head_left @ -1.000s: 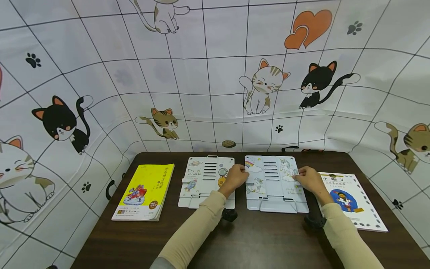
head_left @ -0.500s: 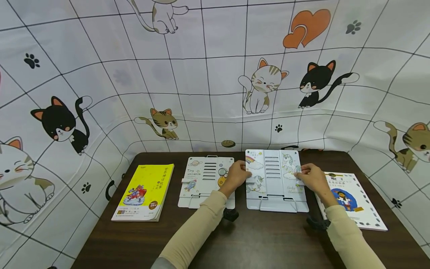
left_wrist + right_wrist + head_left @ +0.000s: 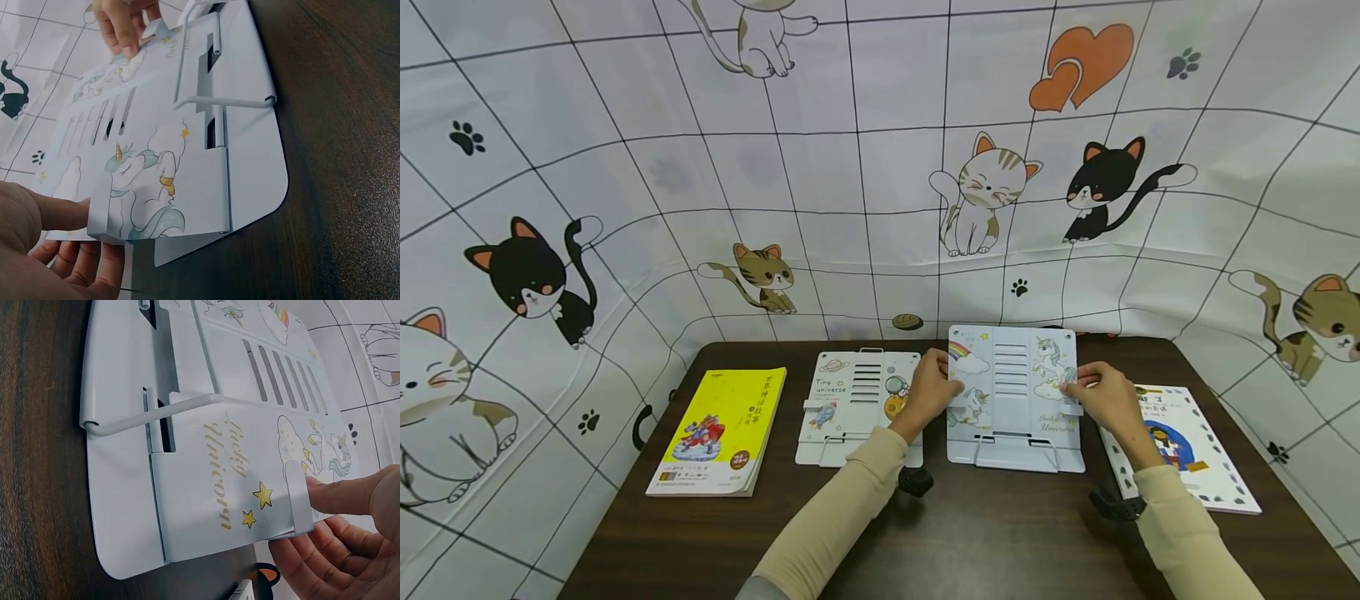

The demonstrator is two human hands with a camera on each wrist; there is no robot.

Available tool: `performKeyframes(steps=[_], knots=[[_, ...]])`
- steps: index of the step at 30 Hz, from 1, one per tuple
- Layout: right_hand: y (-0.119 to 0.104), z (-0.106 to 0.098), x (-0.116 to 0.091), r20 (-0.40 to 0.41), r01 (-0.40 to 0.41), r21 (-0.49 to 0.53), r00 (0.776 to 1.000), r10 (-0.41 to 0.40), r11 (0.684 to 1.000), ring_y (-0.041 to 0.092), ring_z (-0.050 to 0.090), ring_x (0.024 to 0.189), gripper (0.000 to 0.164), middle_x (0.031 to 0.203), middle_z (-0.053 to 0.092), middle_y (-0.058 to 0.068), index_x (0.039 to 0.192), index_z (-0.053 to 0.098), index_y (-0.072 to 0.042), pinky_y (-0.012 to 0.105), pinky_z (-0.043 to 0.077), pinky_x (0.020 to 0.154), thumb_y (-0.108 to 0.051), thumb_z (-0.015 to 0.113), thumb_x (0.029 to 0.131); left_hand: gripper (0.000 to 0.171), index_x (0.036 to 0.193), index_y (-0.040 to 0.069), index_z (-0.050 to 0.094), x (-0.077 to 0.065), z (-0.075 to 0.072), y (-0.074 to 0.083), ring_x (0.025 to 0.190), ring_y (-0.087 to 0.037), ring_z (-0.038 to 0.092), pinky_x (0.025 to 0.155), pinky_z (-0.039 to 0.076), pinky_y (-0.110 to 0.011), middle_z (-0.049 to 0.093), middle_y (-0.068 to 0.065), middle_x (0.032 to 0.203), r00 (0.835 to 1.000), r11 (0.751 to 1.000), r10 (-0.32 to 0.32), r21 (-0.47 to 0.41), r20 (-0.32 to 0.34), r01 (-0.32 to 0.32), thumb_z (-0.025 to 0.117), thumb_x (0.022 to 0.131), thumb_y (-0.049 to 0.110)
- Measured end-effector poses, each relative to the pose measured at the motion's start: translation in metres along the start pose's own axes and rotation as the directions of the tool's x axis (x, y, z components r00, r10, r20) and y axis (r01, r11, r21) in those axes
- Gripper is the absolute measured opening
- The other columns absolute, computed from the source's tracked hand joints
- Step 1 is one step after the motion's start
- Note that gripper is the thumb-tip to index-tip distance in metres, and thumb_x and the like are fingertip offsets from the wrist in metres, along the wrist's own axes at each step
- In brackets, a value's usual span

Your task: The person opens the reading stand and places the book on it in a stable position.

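Observation:
A white book stand (image 3: 1011,421) with unicorn prints stands on the table, its back plate tilted up from the flat base. My left hand (image 3: 929,388) pinches the plate's left edge, thumb on the front beside a small side clip (image 3: 107,206) and fingers behind. On the opposite edge my right hand (image 3: 1107,402) grips the same way, thumb by the other clip (image 3: 299,497). A gap shows under the raised plate in the left wrist view. The wire page holders (image 3: 156,414) lie at the front. Just left, a "Tiny universe" book stand (image 3: 831,421) lies flat, partly behind my left arm.
A thick yellow book (image 3: 718,433) lies at the table's left. To the right, a white book (image 3: 1213,450) with a blue circle is partly covered by my right arm. A cat-print curtain (image 3: 850,167) hangs behind the dark wooden table (image 3: 970,542).
The unicorn stand's back plate has risen from nearly flat to a steeper tilt, its top edge moving up. Both hands have kept hold of its sides; the right hand has shifted slightly right.

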State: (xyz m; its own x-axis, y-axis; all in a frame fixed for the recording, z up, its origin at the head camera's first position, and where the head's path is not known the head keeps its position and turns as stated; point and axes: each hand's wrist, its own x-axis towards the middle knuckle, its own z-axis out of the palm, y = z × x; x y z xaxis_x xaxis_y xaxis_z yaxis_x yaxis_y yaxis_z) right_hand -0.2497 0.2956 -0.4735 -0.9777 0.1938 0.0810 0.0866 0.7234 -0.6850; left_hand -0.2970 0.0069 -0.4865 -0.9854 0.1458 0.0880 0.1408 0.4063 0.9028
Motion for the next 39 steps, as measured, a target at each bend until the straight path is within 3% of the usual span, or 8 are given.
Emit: performKeyframes(steps=[6, 15, 21, 27, 34, 39], knots=[[-0.001, -0.002, -0.003, -0.027, -0.002, 0.004, 1.000, 0.002, 1.000, 0.033, 0.065, 0.089, 0.045, 0.109, 0.068, 0.027, 0.121, 0.061, 0.008, 0.031, 0.046, 0.064, -0.026, 0.078, 0.096, 0.033, 0.124, -0.002, 0.058, 0.000, -0.003, 0.004, 0.088, -0.014, 0.052, 0.075, 0.047, -0.024, 0.057, -0.009, 0.105, 0.999, 0.999, 0.038, -0.019, -0.011, -0.038, 0.074, 0.096, -0.001], [-0.002, -0.007, -0.009, -0.027, 0.028, 0.029, 0.999, -0.028, 0.999, 0.018, 0.067, 0.072, 0.040, 0.098, 0.070, 0.020, 0.112, 0.058, 0.005, 0.030, 0.048, 0.060, -0.025, 0.079, 0.095, 0.028, 0.118, -0.002, 0.061, 0.002, -0.004, 0.007, 0.082, -0.011, 0.052, 0.071, 0.046, -0.021, 0.059, -0.010, 0.100, 0.992, 0.994, 0.109, -0.025, -0.064, -0.111, 0.074, 0.094, -0.004], [-0.001, -0.010, -0.017, -0.021, 0.069, 0.039, 0.997, -0.069, 0.997, 0.024, 0.074, 0.070, 0.038, 0.090, 0.073, 0.017, 0.108, 0.058, 0.004, 0.030, 0.049, 0.059, -0.025, 0.079, 0.096, 0.025, 0.116, -0.001, 0.062, 0.004, -0.006, 0.009, 0.082, -0.011, 0.053, 0.072, 0.047, -0.021, 0.061, -0.010, 0.101, 0.989, 0.992, 0.126, -0.009, -0.074, -0.127, 0.075, 0.094, -0.004], [0.000, -0.008, -0.028, -0.029, 0.100, 0.027, 0.995, -0.100, 0.995, 0.023, 0.072, 0.067, 0.037, 0.085, 0.072, 0.014, 0.102, 0.056, -0.001, 0.031, 0.049, 0.056, -0.028, 0.080, 0.096, 0.024, 0.114, 0.001, 0.062, 0.002, -0.009, 0.011, 0.086, -0.013, 0.057, 0.073, 0.049, -0.022, 0.063, -0.011, 0.104, 0.990, 0.992, 0.124, -0.008, -0.072, -0.125, 0.076, 0.094, -0.001], [-0.006, -0.005, -0.044, -0.090, 0.178, -0.011, 0.980, -0.178, 0.984, 0.029, 0.069, 0.078, 0.036, 0.095, 0.074, 0.023, 0.090, 0.054, -0.004, 0.033, 0.047, 0.059, -0.025, 0.084, 0.093, 0.020, 0.108, 0.002, 0.063, 0.003, -0.012, 0.013, 0.084, -0.012, 0.058, 0.073, 0.049, -0.023, 0.063, -0.008, 0.100, 0.979, 0.985, 0.170, 0.040, -0.116, -0.166, 0.077, 0.094, 0.003], [-0.015, -0.002, -0.051, -0.146, 0.220, -0.033, 0.964, -0.222, 0.975, 0.027, 0.069, 0.076, 0.032, 0.088, 0.075, 0.018, 0.091, 0.058, -0.005, 0.030, 0.043, 0.057, -0.021, 0.086, 0.089, 0.021, 0.110, 0.002, 0.066, 0.005, -0.016, 0.015, 0.090, -0.016, 0.063, 0.077, 0.054, -0.026, 0.066, -0.009, 0.103, 0.975, 0.984, 0.178, 0.054, -0.133, -0.172, 0.079, 0.095, 0.008]])
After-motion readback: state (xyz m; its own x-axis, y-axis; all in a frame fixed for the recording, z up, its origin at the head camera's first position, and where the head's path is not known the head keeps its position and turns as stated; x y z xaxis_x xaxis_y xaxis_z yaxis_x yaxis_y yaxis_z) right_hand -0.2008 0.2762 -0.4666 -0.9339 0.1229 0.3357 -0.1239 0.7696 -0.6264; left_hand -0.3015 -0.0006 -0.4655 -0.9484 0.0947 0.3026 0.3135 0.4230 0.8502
